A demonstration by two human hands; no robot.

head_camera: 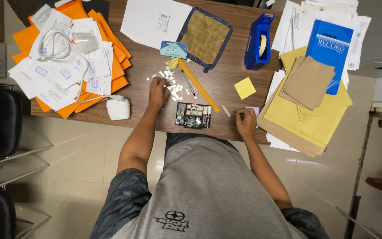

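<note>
A small black tray (193, 116) sits at the near edge of the wooden desk (226, 84), between the two hands, and it holds a jumble of small items: white pieces along the top, a few dark cylinders and a bit of red and blue (too small to tell apart with any certainty). Just above and left of the tray lies a scatter of white paper bits (171, 83). The left hand (158, 92) rests palm down on the desk with its fingertips at the left fringe of that scatter, fingers curled loosely, touching or nearly touching the nearest bits; whether it pinches one I cannot tell. The right hand (246, 122) lies at the desk edge to the right of the tray, closed around a thin dark pen-like thing (239, 115), beside a small pale purple card (253, 109). A short white stick (225, 110) lies between the tray and this hand. A yellow ruler (198, 85) runs diagonally from the scatter down past the tray's upper right corner, with a dark pen (188, 82) alongside it. Further back stand a blue tape dispenser (258, 40) and a yellow sticky pad (244, 87).
</note>
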